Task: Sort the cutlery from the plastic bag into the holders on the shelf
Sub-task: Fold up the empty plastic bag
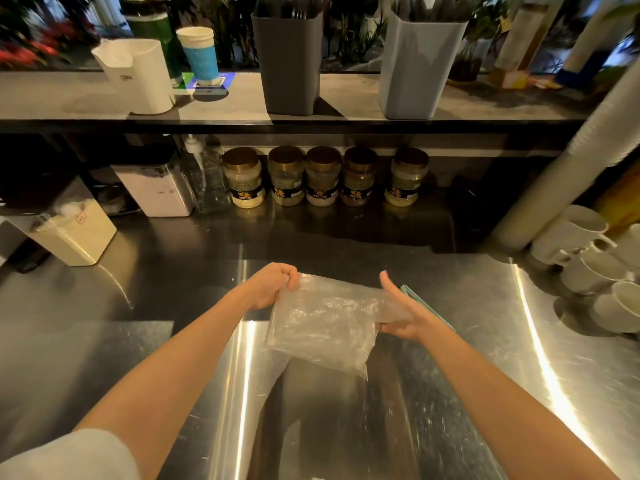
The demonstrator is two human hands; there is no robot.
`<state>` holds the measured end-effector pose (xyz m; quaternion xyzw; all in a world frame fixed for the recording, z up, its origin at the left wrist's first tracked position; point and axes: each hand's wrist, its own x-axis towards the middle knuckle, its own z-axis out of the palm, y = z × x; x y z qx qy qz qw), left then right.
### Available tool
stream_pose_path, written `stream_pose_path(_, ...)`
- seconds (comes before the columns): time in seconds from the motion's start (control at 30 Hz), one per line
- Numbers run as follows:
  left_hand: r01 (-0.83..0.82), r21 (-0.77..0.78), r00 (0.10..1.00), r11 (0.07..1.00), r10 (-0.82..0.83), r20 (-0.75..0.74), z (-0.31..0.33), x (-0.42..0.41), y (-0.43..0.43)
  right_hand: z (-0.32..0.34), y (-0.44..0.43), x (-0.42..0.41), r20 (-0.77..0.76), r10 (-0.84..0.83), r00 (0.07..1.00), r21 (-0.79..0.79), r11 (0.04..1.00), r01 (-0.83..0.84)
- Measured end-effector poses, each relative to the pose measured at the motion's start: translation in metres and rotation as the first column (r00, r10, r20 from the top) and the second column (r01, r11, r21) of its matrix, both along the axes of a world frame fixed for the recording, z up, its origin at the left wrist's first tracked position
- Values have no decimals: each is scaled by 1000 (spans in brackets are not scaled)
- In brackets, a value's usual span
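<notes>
A clear plastic bag [325, 323] hangs crumpled between my hands just above the steel counter [450, 393]. My left hand [268, 285] pinches its top left corner in a closed fist. My right hand [401, 315] grips the bag's right side, thumb up and fingers under the plastic. I see no cutlery inside the bag. On the shelf [225, 98] above stand a dark grey holder [289, 60] and a light grey holder [415, 67], both with dark cutlery handles sticking out.
A white holder [142, 76] and a blue-banded paper cup [199, 55] stand on the shelf's left. Under the shelf sit several gold-lidded jars [322, 176], a pump bottle [204, 174] and white tubs [156, 188]. White mugs [588, 258] crowd the right. A teal-edged flat item [420, 303] lies behind my right hand.
</notes>
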<state>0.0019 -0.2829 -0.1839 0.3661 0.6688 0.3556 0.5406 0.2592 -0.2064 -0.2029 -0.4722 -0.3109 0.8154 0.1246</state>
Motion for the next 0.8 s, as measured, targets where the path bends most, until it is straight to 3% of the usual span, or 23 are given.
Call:
stream_pose_path(0.07, -5, 16, 999, 1000, 6, -50, -1, 2, 2, 3, -6, -7, 56, 107, 993, 37, 993, -110)
stream_pose_path(0.13, -77, 18, 997, 997, 77, 13, -3, 3, 1, 6, -8, -11, 151, 94, 984, 111, 988, -112)
stream_pose_path(0.2, -164, -1, 962, 987, 160, 221, -6, 2, -3, 5, -7, -12, 185, 17, 983, 202, 978, -55)
stream_pose_path(0.27, -219, -80, 865, 972, 231, 445, -13, -4, -6, 2, -2, -10, 158, -92, 983, 242, 969, 52)
stream_pose_path(0.33, -163, -164, 819, 973, 226, 527, -20, -6, -11, 0, 2, -7, 113, -170, 979, 245, 959, 139)
stream_pose_path(0.47, 97, -167, 933, 981, -31, 359, -24, 7, -13, 2, 1, -9, 128, -143, 981, 329, 939, 94)
stream_pose_path(0.53, 85, -153, 966, 985, -44, 253, -25, 15, -10, 3, -1, -11, 98, -154, 983, 347, 931, 111)
stream_pose_path(0.63, 30, -112, 963, 993, 1, 269, -25, 16, -8, -3, -4, -11, 36, -169, 985, 252, 955, 154)
stream_pose_path(0.7, 15, -89, 956, 996, 12, 292, -28, 16, -8, -14, -6, -6, -42, -99, 994, 122, 987, 104)
stream_pose_path(0.8, 24, -72, 959, 997, -3, 283, -29, 16, -12, -24, -12, 4, -68, 22, 997, 75, 997, -17)
